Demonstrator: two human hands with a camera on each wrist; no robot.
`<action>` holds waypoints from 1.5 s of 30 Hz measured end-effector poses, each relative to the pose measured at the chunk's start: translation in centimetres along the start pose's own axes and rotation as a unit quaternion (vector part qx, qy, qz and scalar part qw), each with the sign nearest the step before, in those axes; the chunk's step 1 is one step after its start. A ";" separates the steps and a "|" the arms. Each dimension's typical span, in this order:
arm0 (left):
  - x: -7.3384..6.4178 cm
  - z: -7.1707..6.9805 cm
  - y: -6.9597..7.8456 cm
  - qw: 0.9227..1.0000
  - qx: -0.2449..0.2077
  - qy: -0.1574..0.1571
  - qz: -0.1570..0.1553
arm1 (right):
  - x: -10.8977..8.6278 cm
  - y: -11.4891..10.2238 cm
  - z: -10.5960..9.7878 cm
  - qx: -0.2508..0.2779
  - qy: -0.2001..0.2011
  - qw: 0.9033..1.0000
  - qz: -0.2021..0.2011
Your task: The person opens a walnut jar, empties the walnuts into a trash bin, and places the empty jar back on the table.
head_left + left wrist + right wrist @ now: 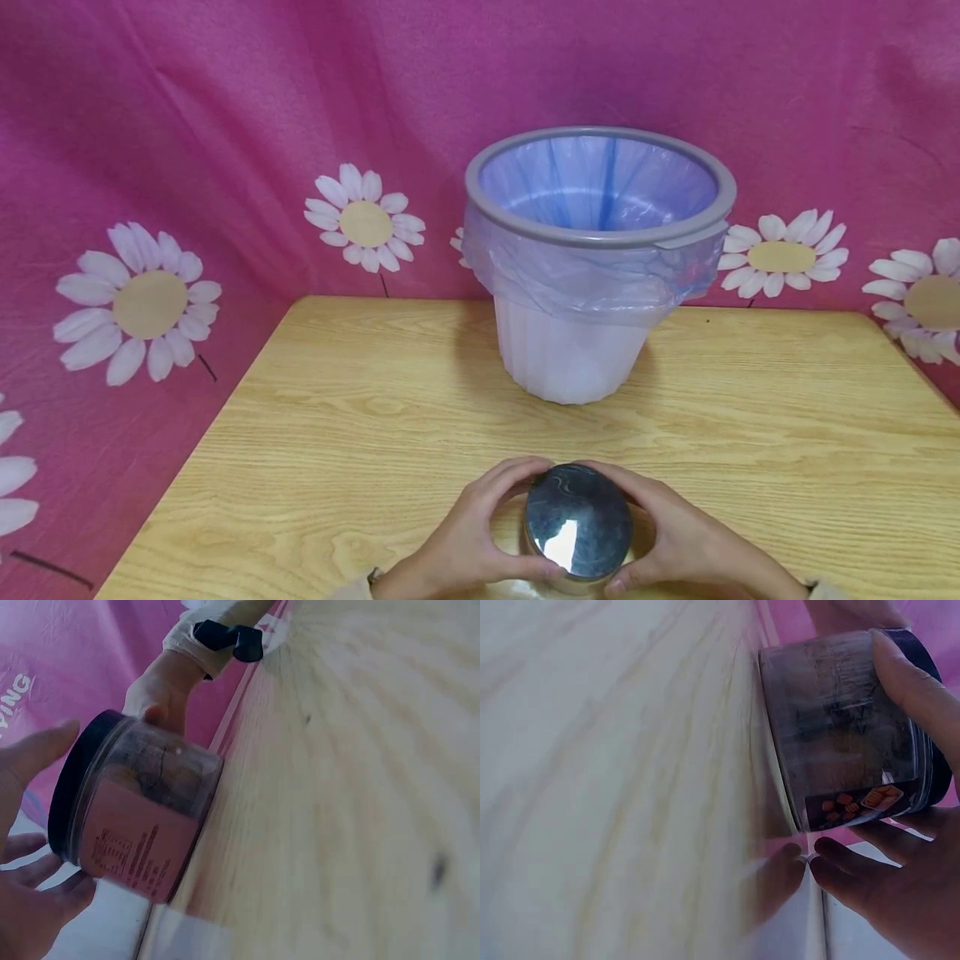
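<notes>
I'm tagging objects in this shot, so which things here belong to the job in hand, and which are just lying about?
In the job:
Jar, lid on
Left hand and right hand, both holding the jar

Apparently just around:
Bin and its liner, untouched
Table
Flowered cloth, behind

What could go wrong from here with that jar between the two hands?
The left hand and right hand are around the jar near its glossy lid, so the grip might slip or the lid loosen if lifted. In the left wrist view, the jar looks close to the edge of the table, so a nudge might tip it off. The liner hangs loosely outside the bin and could snag.
</notes>
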State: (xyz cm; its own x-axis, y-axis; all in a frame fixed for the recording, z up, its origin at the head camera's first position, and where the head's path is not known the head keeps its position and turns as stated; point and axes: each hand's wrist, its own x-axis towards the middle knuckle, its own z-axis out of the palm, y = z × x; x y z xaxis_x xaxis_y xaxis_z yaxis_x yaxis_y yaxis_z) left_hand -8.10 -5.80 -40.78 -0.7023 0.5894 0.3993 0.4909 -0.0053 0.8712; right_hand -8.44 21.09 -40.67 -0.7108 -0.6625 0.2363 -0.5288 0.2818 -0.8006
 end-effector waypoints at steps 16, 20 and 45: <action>-0.2 0.6 0.0 0.999 0.035 0.011 -0.015 | -0.3 0.2 1.6 0.097 0.029 0.994 0.035; -0.2 0.8 -0.1 0.999 0.029 0.012 -0.020 | -0.4 0.1 2.1 0.094 0.040 0.993 0.057; -0.2 1.1 -0.2 0.998 0.056 0.018 0.005 | -0.7 0.5 4.3 0.066 0.101 0.990 0.071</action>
State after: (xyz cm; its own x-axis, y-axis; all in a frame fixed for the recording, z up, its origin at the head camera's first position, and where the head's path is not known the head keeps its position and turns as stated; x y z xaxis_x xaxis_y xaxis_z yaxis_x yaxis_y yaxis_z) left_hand -7.48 -5.02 -41.33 -0.7145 0.5606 0.4187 0.5503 0.0807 0.8311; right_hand -6.21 18.75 -43.58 -0.8594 -0.4660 0.2102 -0.3605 0.2609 -0.8955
